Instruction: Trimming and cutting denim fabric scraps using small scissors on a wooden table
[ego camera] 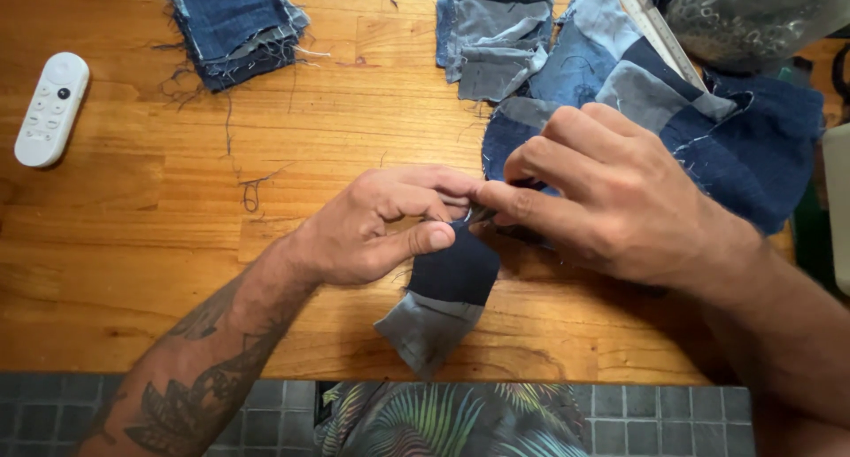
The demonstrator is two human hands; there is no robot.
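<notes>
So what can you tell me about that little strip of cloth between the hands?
The strip looks like denim patchwork: a dark navy square joined to a pale grey one below, edges a bit frayed. It hangs over the table toward the near edge, slightly curled. The left hand pinches its top with thumb and fingers; the right hand meets it there, fingertips on the same edge.

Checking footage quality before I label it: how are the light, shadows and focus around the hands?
Head view: soft, even light on the wooden table; faint shadow under the right hand; left hand and dark denim patch sharp; clear bag at top right slightly glary.
</notes>
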